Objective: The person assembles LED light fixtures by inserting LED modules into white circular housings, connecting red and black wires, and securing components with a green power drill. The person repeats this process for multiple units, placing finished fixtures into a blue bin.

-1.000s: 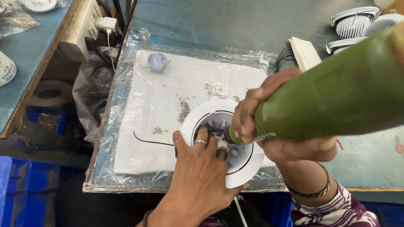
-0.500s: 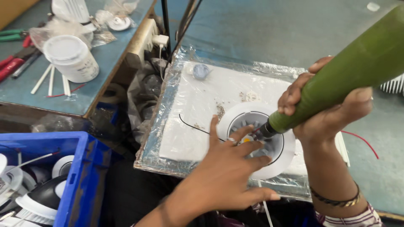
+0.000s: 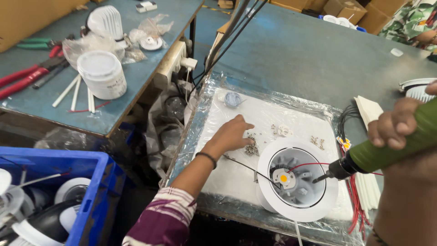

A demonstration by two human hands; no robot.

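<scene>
A round white lamp housing (image 3: 298, 180) lies open side up on a white pad (image 3: 236, 175) wrapped in clear plastic. Inside it sit a small yellow light chip and a red and a black wire. My left hand (image 3: 231, 133) reaches over the pad, fingertips on a small pile of screws (image 3: 251, 148). My right hand (image 3: 397, 122) grips a green electric screwdriver (image 3: 387, 150), its bit hanging just above the housing's inner right side.
A blue crate (image 3: 93, 191) with white lamp parts stands at lower left. The left bench carries a white tub (image 3: 102, 75), red pliers (image 3: 25, 77) and plastic bags. Wire bundles (image 3: 357, 200) lie right of the pad. Another person's patterned sleeve (image 3: 412, 20) shows at top right.
My left hand has left the housing and moved up-left to the screws. The screwdriver has lifted back to the right. The camera view has shifted left.
</scene>
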